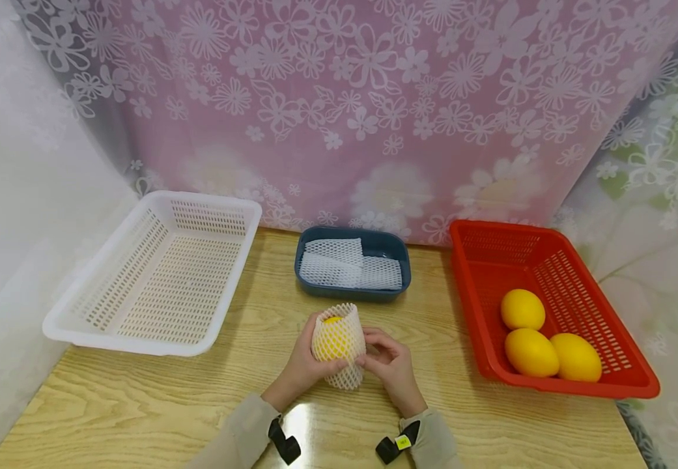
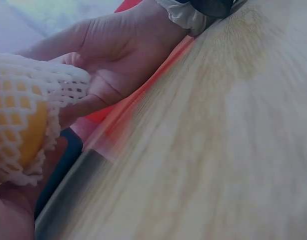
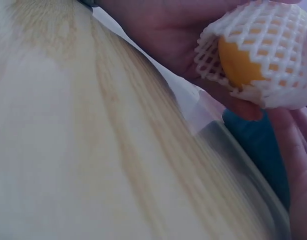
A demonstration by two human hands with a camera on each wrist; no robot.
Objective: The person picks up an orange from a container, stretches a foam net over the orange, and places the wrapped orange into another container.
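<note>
A smooth yellow fruit [image 1: 333,350] sits inside a white foam net sleeve [image 1: 348,376], in front of me over the table. My left hand [image 1: 305,360] grips the sleeved fruit from the left, its thumb across the front. On the other side, my right hand [image 1: 394,371] pinches the sleeve's lower right part between thumb and fingers. The fruit's top shows through the upper opening of the net. In the left wrist view the net [image 2: 23,95] stretches over the fruit's side; in the right wrist view bare fruit [image 3: 238,62] shows at the net's open edge.
A blue tray [image 1: 353,294] with several flat foam nets [image 1: 333,267] stands behind my hands. The white basket [image 1: 210,342] is on the left. On the right, a red basket [image 1: 479,339] holds three yellow fruits [image 1: 531,352]. A floral curtain [image 1: 339,130] hangs behind the wooden table [image 1: 157,404].
</note>
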